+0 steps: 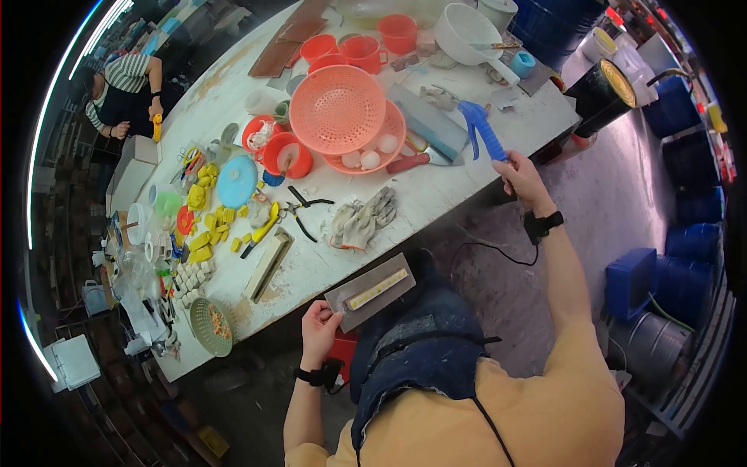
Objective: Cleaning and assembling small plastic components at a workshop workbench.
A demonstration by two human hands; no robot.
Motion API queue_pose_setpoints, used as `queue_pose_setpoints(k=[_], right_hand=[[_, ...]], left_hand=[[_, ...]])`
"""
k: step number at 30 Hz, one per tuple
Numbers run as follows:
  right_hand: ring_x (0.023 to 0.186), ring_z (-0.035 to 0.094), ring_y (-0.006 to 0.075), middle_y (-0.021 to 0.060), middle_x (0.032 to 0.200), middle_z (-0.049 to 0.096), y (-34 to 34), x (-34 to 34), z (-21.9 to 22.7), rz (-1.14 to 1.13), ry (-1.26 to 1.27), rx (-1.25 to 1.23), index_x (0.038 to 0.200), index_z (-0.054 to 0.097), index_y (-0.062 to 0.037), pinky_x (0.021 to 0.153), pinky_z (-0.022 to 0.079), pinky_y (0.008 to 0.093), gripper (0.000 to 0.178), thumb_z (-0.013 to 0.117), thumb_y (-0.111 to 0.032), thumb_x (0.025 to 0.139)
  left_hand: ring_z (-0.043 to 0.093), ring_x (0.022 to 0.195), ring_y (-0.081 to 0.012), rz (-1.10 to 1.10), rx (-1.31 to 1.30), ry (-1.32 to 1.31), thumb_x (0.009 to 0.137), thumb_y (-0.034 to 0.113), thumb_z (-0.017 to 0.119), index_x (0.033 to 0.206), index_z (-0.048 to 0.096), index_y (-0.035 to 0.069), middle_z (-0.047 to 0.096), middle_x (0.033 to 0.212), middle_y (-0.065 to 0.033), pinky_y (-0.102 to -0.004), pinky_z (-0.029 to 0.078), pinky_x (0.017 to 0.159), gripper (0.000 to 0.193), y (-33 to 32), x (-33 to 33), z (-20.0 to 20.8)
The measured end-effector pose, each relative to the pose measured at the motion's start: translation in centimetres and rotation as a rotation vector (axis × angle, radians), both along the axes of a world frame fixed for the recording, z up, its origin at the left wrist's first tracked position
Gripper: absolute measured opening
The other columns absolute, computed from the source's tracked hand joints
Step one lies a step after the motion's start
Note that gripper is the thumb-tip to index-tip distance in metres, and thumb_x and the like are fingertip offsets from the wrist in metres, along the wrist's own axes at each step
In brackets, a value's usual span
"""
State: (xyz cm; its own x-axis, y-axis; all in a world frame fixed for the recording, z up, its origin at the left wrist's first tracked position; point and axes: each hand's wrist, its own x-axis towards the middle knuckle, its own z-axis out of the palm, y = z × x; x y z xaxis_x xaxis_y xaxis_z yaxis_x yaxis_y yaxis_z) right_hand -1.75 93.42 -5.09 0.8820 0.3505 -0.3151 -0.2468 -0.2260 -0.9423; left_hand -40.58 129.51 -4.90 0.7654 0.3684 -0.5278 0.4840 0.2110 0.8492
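Note:
My left hand [320,325] grips the near corner of a flat grey rectangular tray [370,292] with a long pale yellow strip in its middle, held just off the edge of the white worktable [443,183]. My right hand [520,177] is stretched out to the right and closed on the handle of a blue air blow gun [481,131], whose nozzle points up over the table's right end. A black hose [492,251] runs from it down toward the floor. Both wrists wear black bands.
On the table lie grey work gloves [362,218], black pliers [299,206], a salmon colander [338,109] over a basin with white balls, red cups, a white bowl [467,33] and yellow pieces [206,222]. Another person [124,86] stands at the far left. Blue crates [634,280] sit right.

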Motion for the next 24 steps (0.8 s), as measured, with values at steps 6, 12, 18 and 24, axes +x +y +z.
queue_pose_setpoints(k=[6, 12, 18, 24], right_hand=[[0.061, 0.056, 0.0086, 0.0029, 0.076, 0.058, -3.5, -17.0, 6.5, -0.019, 0.120, 0.113, 0.130, 0.054, 0.0001, 0.053, 0.046, 0.0226, 0.048, 0.065, -0.014, 0.085], [0.070, 0.066, 0.0140, 0.0212, 0.137, 0.051, -2.5, -30.0, 9.1, -0.117, -0.123, 0.426, 0.140, 0.042, -0.0015, 0.054, 0.052, 0.0244, 0.059, 0.059, -0.001, 0.083], [0.067, 0.066, 0.0142, 0.0204, 0.144, 0.043, -3.8, -35.9, 9.9, 0.034, -0.084, 0.485, 0.135, 0.042, -0.0005, 0.051, 0.052, 0.0246, 0.048, 0.061, -0.021, 0.096], [0.051, 0.059, 0.0155, 0.0094, 0.074, 0.059, -1.1, -42.2, 8.3, 0.419, 0.270, -0.222, 0.110, 0.050, 0.0013, 0.046, 0.049, 0.0297, 0.045, 0.053, -0.043, 0.100]], left_hand=[[0.064, 0.068, -0.0092, -0.203, 0.121, -0.014, 0.088, -0.002, 0.061, 0.098, 0.056, -0.001, 0.069, 0.077, -0.0070, -0.0225, 0.049, 0.060, 0.011, -1.4, -0.3, -3.8], [0.064, 0.066, -0.0105, -0.311, 0.219, 0.020, 0.085, -0.001, 0.064, 0.093, 0.057, -0.001, 0.068, 0.076, -0.0068, -0.0239, 0.048, 0.059, 0.012, -3.1, -0.9, -8.6], [0.066, 0.070, -0.0126, -0.311, 0.289, -0.010, 0.082, -0.003, 0.066, 0.093, 0.058, -0.002, 0.069, 0.079, -0.0082, -0.0259, 0.050, 0.063, 0.013, -5.6, -2.3, -11.3], [0.067, 0.070, -0.0156, -0.219, 0.295, 0.002, 0.083, 0.001, 0.067, 0.092, 0.059, -0.002, 0.070, 0.078, -0.0112, -0.0294, 0.051, 0.063, 0.013, -8.7, -3.2, -12.3]])
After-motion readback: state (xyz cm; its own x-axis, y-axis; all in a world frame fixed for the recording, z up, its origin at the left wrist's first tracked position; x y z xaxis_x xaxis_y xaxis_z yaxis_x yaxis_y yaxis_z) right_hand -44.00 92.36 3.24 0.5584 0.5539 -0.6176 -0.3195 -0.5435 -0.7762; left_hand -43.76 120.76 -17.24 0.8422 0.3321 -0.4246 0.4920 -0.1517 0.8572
